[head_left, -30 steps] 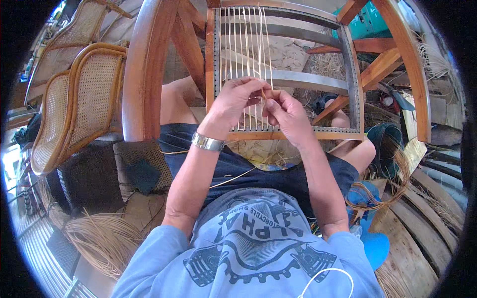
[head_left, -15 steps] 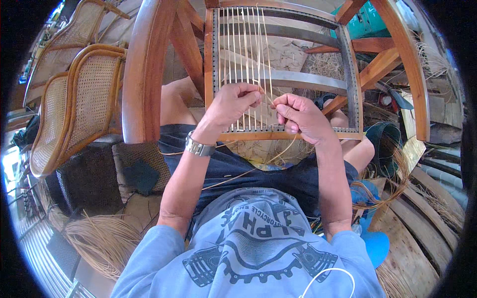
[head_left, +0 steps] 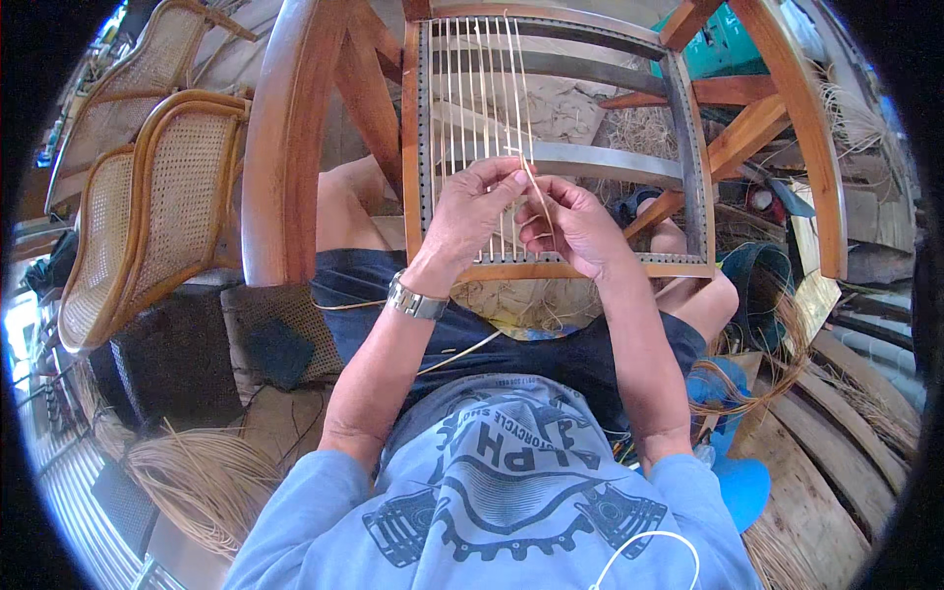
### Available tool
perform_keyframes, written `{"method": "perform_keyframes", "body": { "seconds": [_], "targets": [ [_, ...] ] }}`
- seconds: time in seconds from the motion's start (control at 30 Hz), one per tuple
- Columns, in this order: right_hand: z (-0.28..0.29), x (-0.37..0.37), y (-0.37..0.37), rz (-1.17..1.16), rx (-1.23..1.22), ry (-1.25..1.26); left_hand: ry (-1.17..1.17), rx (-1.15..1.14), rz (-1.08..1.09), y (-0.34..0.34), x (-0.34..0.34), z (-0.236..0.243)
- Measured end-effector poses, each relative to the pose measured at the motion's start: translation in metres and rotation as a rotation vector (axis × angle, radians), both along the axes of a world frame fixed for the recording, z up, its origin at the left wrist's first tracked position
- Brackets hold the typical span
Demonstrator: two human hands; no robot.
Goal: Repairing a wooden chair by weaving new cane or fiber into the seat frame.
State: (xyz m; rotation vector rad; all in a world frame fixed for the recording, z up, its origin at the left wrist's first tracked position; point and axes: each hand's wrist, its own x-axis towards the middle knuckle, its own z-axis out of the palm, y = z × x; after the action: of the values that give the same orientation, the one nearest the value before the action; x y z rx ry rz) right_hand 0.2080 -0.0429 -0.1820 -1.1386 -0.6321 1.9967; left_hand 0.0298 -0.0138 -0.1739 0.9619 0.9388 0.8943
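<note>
A wooden chair frame [head_left: 563, 268] with small holes along its inner edges lies across my lap. Several pale cane strands [head_left: 481, 88] run lengthwise over its left half. Above the near rail, my left hand [head_left: 478, 202] pinches a cane strand [head_left: 543, 204] between thumb and fingers. Close beside it, touching or almost touching, my right hand [head_left: 573, 228] has its fingers curled around the same strand, which bends down over them. The strand's tip is hard to make out. A metal watch [head_left: 418, 300] circles my left wrist.
Chairs with woven cane panels [head_left: 189, 187] stand at the left. A bundle of loose cane [head_left: 202, 482] lies lower left. On the right are a dark bucket [head_left: 759, 280], more cane strands [head_left: 787, 334] and wooden planks [head_left: 816, 482]. A green container [head_left: 728, 47] sits beyond the frame.
My hands have come closer together, the right one shifting left. The strand that looped below my right hand is now drawn up and hangs in a short bend by the fingers.
</note>
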Motion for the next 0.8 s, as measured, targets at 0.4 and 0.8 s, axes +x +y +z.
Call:
{"method": "perform_keyframes", "body": {
  "seconds": [0.4,0.8],
  "targets": [
    [-0.012,-0.009,0.006,-0.083,0.071,0.05,-0.201,-0.3,0.045,0.013,-0.009,-0.008],
    [-0.02,-0.009,0.026,-0.205,0.552,-0.504,-0.07,-0.26,0.038,0.009,0.0,-0.007]
  ]
}}
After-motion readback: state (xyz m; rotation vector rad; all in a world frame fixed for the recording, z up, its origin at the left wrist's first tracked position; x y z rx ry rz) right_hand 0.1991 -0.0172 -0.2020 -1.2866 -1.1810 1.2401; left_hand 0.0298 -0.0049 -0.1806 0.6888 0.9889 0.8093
